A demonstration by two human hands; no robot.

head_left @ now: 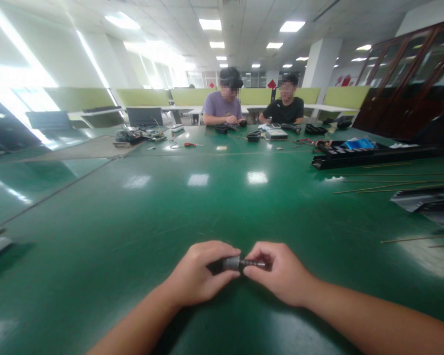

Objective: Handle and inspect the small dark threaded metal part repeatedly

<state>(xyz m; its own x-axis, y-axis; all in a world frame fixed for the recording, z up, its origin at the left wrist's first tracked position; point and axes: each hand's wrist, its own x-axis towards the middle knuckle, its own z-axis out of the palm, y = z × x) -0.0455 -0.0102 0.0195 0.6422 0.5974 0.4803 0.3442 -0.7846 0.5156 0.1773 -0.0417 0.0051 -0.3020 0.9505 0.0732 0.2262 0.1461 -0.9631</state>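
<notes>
Low in the middle of the head view, my left hand (203, 271) is closed, thumb and fingers gripping a dark grey cylinder (232, 263). From the cylinder's right end runs a thin, ribbed metal shaft (254, 264), pinched in my right hand (281, 271). The two parts lie in line, roughly level, just over the green table (151, 217). Whether they are one piece or two fitted together, I cannot tell. My fingers hide the cylinder's left end and part of the shaft.
Thin rods (385, 181) and black channel pieces (425, 197) lie at right, near a long black tray (355, 153). A red screwdriver (193, 145) lies farther back, right of piled parts (131, 136). Two people (224, 103) sit across the table.
</notes>
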